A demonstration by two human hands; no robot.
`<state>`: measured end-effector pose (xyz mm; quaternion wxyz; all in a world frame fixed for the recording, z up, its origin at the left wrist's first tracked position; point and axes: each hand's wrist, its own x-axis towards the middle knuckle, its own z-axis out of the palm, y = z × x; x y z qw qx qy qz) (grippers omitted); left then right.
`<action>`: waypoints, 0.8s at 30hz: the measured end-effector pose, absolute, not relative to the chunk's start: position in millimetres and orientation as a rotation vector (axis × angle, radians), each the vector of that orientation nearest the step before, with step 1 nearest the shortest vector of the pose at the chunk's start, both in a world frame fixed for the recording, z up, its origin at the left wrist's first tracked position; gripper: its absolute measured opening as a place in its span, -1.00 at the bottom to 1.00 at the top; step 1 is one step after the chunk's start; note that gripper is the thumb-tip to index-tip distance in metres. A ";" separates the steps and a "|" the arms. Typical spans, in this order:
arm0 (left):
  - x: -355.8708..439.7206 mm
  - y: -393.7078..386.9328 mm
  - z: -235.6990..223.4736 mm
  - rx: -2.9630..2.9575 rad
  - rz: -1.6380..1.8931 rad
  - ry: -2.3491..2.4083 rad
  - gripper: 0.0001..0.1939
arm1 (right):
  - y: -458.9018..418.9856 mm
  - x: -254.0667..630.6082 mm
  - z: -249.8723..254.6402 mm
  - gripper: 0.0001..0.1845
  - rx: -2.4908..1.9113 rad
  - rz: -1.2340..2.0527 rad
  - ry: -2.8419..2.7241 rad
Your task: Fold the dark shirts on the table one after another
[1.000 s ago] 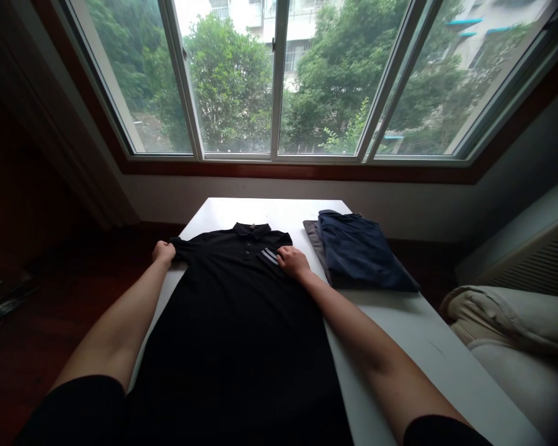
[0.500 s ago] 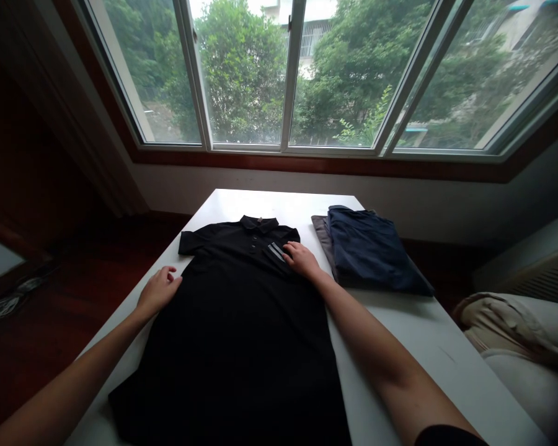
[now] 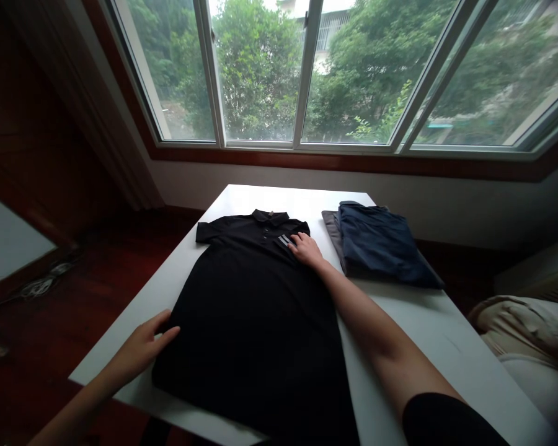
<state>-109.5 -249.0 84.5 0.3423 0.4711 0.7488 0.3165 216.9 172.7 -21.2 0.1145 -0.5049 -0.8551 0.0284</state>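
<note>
A black short-sleeved polo shirt [image 3: 255, 322] lies spread on the white table, front up, its collar at the far end. Pale stripes mark its chest near a sleeve. My left hand [image 3: 151, 341] is at the shirt's left side edge near the hem, thumb and fingers apart; the tips of some fingers are hidden against the dark cloth. On the chest beside the stripes rests my right hand [image 3: 305, 249], its fingers loosely spread and lying on the fabric. The right sleeve of the shirt is partly behind that hand.
Folded dark blue and grey garments [image 3: 376, 244] are stacked on the right of the white table [image 3: 400, 322]. Beige cloth [image 3: 516, 328] lies beyond the table's right edge. A window [image 3: 302, 80] faces the table, and cables [image 3: 41, 285] lie on the floor at left.
My left hand has moved down the shirt's side toward the hem, and the lower left corner of cloth now sits further in. My right hand stays on the chest. The view has shifted slightly.
</note>
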 end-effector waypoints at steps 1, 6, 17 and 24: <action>-106.3 -251.0 91.6 1.115 0.883 1.896 -0.52 | 173.4 217.9 -22.2 -0.39 -1.482 0.090 -2.506; -109.2 -265.0 101.9 0.716 0.850 1.638 -0.40 | 176.2 219.7 -25.4 -0.38 -1.473 0.096 -2.500; -121.9 -262.5 85.3 0.613 0.820 1.603 -0.42 | 177.6 220.1 -28.0 -0.37 -1.469 0.110 -2.484; -150.1 -278.1 78.1 0.960 0.755 1.956 -0.55 | 177.4 218.8 -28.7 -0.38 -1.467 0.110 -2.469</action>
